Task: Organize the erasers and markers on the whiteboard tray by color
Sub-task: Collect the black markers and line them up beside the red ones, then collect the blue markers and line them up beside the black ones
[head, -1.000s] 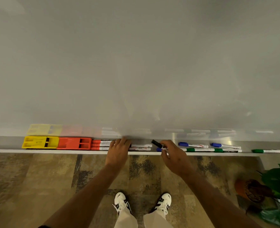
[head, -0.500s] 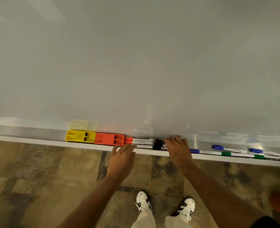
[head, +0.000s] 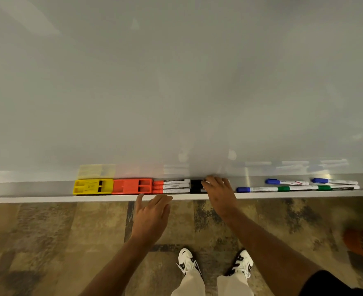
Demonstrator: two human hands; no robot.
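Observation:
The whiteboard tray (head: 37,198) holds, from the left, a yellow eraser (head: 93,186), a red eraser (head: 131,186), three stacked red markers (head: 172,186), then black markers (head: 196,186) with only their caps showing. My right hand (head: 219,195) lies over the black markers' bodies, its fingers pressed on them against the board. My left hand (head: 153,214) hovers open just below the tray's front lip, under the red markers, touching nothing. Farther right lie blue markers (head: 287,182) and green markers (head: 295,188), mixed together.
The whiteboard (head: 176,82) fills the upper view. Below the tray is patterned carpet with my white shoes (head: 187,261). An orange plant pot (head: 359,244) stands on the floor at the far right.
My right hand carried a black marker left and set it beside the red markers. My left hand drew back off the red markers to below the tray lip. The view shifted left.

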